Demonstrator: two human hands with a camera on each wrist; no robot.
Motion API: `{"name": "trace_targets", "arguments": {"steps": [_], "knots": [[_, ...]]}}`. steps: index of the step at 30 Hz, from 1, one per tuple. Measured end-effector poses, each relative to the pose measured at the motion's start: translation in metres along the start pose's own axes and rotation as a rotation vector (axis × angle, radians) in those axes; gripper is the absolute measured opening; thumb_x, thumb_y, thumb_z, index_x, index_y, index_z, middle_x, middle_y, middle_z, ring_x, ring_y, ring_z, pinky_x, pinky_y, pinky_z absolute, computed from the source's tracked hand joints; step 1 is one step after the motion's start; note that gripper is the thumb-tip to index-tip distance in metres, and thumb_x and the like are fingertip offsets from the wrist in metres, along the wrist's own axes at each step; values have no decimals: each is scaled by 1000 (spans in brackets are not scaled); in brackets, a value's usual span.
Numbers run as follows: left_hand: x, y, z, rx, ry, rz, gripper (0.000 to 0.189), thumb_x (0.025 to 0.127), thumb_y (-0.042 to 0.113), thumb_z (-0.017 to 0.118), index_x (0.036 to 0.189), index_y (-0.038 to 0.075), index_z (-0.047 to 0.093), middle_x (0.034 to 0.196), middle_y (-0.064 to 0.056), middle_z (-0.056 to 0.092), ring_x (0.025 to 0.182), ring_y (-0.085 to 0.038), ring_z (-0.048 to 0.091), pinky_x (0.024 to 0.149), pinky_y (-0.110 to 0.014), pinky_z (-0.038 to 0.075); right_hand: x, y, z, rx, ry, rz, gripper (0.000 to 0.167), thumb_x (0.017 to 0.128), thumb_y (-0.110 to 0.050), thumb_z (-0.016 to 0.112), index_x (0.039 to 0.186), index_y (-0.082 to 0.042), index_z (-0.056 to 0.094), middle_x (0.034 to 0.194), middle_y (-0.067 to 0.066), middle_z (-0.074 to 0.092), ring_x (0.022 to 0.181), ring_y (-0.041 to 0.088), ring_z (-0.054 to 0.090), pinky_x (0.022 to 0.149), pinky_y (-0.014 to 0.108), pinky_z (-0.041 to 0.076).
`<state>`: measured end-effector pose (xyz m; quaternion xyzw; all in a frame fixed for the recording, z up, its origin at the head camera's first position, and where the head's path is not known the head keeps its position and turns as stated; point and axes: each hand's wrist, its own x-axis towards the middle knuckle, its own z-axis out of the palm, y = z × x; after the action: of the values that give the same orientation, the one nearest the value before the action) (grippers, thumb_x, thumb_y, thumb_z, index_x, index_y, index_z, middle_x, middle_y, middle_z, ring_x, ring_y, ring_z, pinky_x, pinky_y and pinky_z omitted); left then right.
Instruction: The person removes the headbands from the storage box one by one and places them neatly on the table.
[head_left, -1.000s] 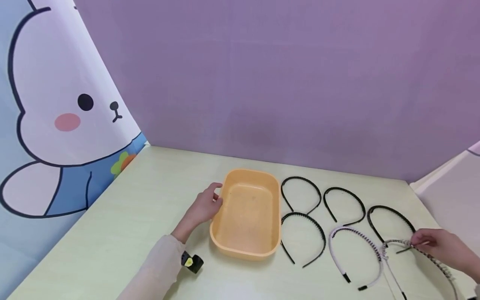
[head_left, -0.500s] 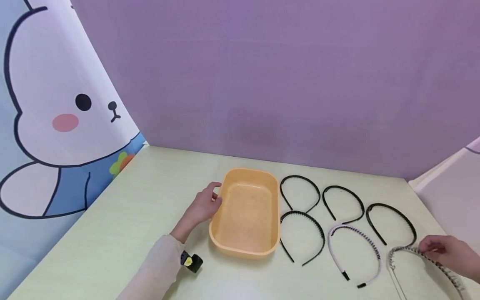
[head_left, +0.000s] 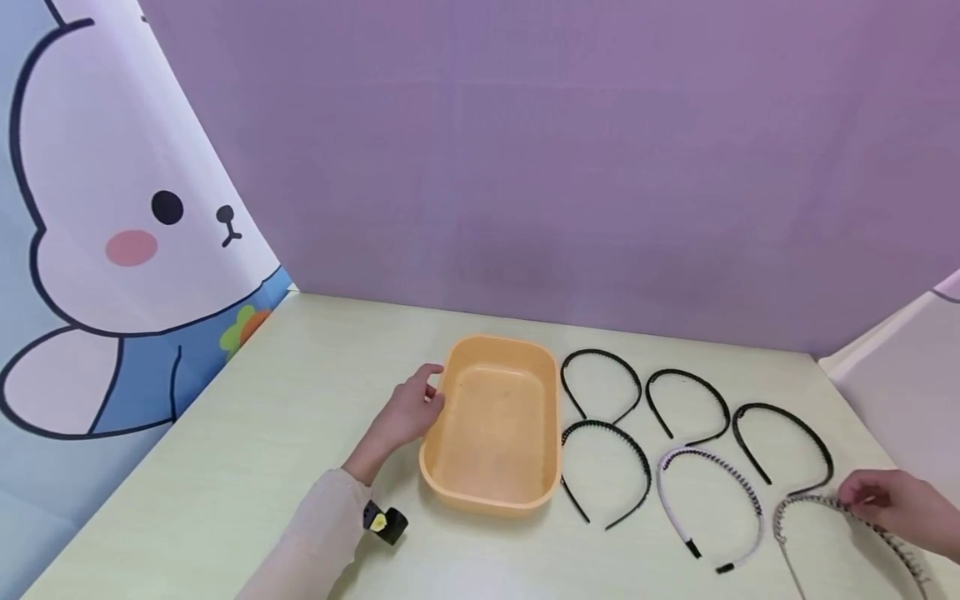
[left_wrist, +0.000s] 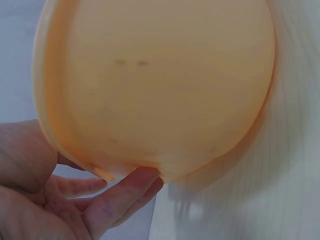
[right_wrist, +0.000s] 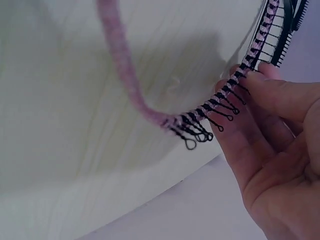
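Note:
In the head view my left hand [head_left: 408,408] holds the left rim of a pale orange plastic basin [head_left: 498,437]. The left wrist view has its fingers [left_wrist: 135,187] against the basin's wall. At the far right my right hand [head_left: 892,504] pinches a headband [head_left: 817,500] between thumb and fingers. Close up, this headband [right_wrist: 205,106] has a pinkish wrapped band and black looped teeth; part of it runs out of the head view. Beside it lie a white headband with dark tips [head_left: 663,492] and a black headband [head_left: 787,410].
More black headbands, one at the back [head_left: 600,352], one behind the white one [head_left: 686,372] and one near the basin [head_left: 603,425], lie on the pale table [head_left: 300,367]. A purple backdrop [head_left: 510,167] rises behind the table. A black strap with a yellow flower [head_left: 386,523] is by my left sleeve.
My right hand has shifted right and slightly toward me with the headband, away from the white and black headbands. My left hand stays at the basin.

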<state>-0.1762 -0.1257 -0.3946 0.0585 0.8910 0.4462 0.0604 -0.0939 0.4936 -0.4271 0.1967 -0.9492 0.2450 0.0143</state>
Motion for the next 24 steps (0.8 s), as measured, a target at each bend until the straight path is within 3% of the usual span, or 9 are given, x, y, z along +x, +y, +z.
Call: {"name": "trace_targets", "arguments": {"steps": [9,15,24], "knots": [[1,0,2,-18,-3,1,46,94,7,50,139,1,40,96,-17,62,67,-19,61,55,-27,51,11,-5,3,-180,30,143,25,71,9,70,70,-14,60,68,-23,52,66,-16,43,51,17,43],[2,-2,2,2,-1,13,46,94,7,51,139,1,40,96,-17,63,64,-20,62,52,-27,50,17,-7,3,-190,50,137,27,70,10,71,71,-14,60,69,-23,52,67,-16,43,52,17,44],[4,-3,1,1,-3,10,46,95,8,51,139,2,40,96,-17,63,64,-20,63,51,-27,50,20,-8,5,-202,5,243,19,74,5,71,73,-12,62,70,-15,57,66,-15,44,54,18,47]]}}
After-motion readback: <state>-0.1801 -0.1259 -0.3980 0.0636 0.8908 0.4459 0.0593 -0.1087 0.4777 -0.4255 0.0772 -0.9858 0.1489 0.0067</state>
